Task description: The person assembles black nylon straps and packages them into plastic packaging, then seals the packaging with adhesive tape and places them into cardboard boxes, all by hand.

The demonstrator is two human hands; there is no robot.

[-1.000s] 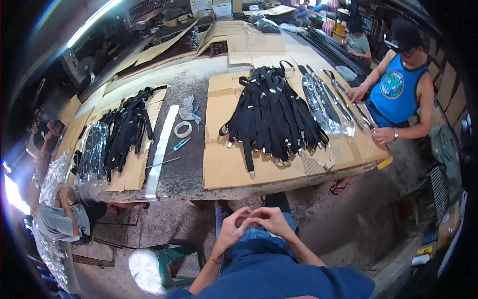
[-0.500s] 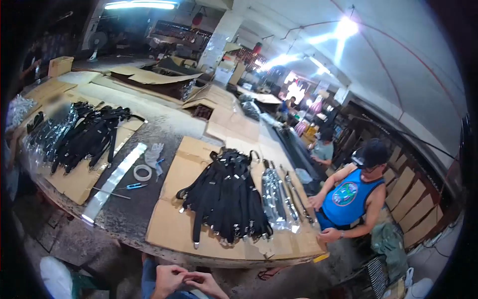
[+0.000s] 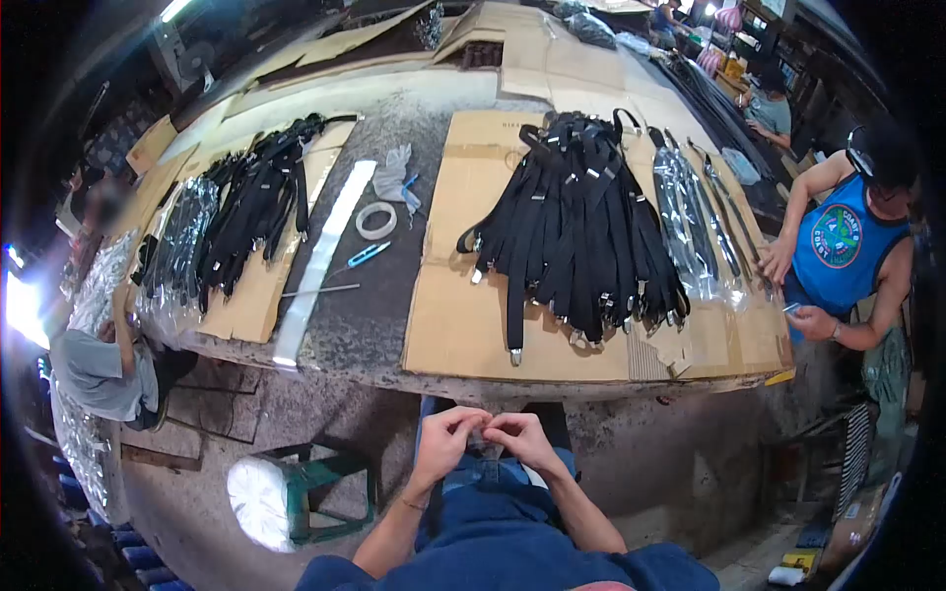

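My left hand (image 3: 449, 439) and my right hand (image 3: 519, 437) meet fingertip to fingertip above my lap, in front of the table edge. Both are pinched closed, and anything between the fingertips is too small to make out. Beyond them, a large pile of black straps with metal clips (image 3: 576, 227) lies on a cardboard sheet (image 3: 443, 325). Plastic-wrapped straps (image 3: 685, 222) lie just right of the pile. To the left are a roll of tape (image 3: 374, 222), a blue-handled tool (image 3: 369, 254) and a long clear plastic strip (image 3: 325, 261).
More black straps (image 3: 258, 202) lie on cardboard at the left. A person in a blue tank top (image 3: 838, 236) is at the table's right end, and another in grey (image 3: 103, 369) sits at the left. A green stool (image 3: 330, 492) stands on the floor at lower left.
The view has tilted down and turned, so my forearms and lap now show and the table sits higher. My hands stay together. The person in blue now holds a small object away from the table.
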